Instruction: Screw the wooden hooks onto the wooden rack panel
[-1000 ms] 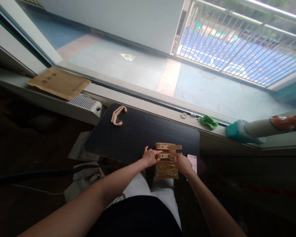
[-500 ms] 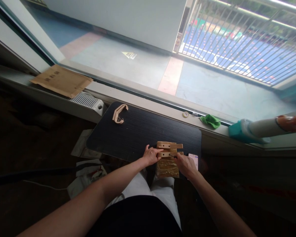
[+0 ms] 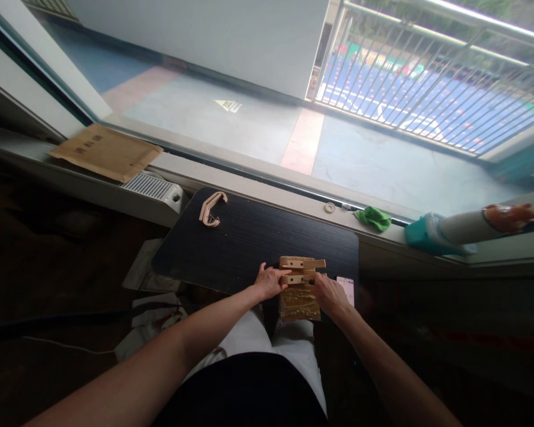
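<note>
Two light wooden pieces with dark round holes lie side by side on a block wrapped in yellowish, shiny film. My left hand is on the left end of the nearer wooden piece, index finger along it and thumb standing apart. Closed around a small dark tool, my right hand holds its tip at the right-hand hole of that piece. The tool's exact kind is too small to make out. Just beyond, the farther wooden piece is untouched.
On the black table lie a bent wooden part at far left and a phone by my right hand. The windowsill bears a tape roll, green cloth, teal container and brown envelope.
The view has shifted slightly. My right hand sits a little closer over the nearer wooden piece, covering more of its right end. The left hand keeps its place on it.
</note>
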### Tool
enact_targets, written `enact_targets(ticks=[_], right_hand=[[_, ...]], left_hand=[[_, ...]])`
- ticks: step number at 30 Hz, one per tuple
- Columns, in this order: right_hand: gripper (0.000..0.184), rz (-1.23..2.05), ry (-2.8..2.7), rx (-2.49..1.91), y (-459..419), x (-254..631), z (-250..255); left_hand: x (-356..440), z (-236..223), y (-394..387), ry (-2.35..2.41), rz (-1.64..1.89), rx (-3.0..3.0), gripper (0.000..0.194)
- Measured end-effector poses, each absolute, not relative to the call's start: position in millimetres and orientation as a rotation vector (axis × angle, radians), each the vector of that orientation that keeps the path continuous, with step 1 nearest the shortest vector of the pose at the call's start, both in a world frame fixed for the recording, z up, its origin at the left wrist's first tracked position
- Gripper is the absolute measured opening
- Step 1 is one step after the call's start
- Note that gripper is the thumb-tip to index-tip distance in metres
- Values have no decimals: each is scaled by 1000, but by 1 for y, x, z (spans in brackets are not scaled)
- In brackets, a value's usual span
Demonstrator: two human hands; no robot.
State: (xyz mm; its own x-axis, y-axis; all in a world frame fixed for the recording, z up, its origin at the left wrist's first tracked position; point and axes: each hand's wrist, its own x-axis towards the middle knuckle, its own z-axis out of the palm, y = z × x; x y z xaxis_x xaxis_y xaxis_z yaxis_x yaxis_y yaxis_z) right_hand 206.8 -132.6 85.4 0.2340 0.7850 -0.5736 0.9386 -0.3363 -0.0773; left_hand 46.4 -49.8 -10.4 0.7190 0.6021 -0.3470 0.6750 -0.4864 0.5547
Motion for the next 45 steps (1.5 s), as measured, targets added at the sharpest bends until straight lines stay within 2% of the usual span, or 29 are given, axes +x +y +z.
enact_targets(ticks=[4, 10, 14, 19, 24, 29, 32, 39, 45], right_hand=[[24, -659, 1755, 2068, -127, 193, 86], [32, -703, 1326, 2459, -120, 186, 75], [34, -802, 1193, 2519, -121, 194, 76], [21, -723, 1575, 2262, -128, 194, 88], [25, -614, 1880, 1997, -134, 199, 86], [31, -714, 1533, 2401, -140, 206, 69], [35, -788, 1340, 2496, -138, 205, 67], [24, -681, 1719, 2161, -136, 211, 88], [24, -590, 1915, 1975, -132, 211, 87]], left_hand=[[48, -12, -50, 982, -148, 2242, 45], [48, -14, -50, 990, -151, 2237, 45], [47, -13, -50, 965, -143, 2230, 46], [46, -14, -49, 959, -138, 2220, 47], [46, -16, -50, 964, -123, 2223, 45], [47, -15, -51, 981, -117, 2232, 46], [47, -13, -52, 997, -127, 2227, 46], [46, -12, -50, 964, -112, 2230, 46], [47, -13, -51, 998, -126, 2228, 46]])
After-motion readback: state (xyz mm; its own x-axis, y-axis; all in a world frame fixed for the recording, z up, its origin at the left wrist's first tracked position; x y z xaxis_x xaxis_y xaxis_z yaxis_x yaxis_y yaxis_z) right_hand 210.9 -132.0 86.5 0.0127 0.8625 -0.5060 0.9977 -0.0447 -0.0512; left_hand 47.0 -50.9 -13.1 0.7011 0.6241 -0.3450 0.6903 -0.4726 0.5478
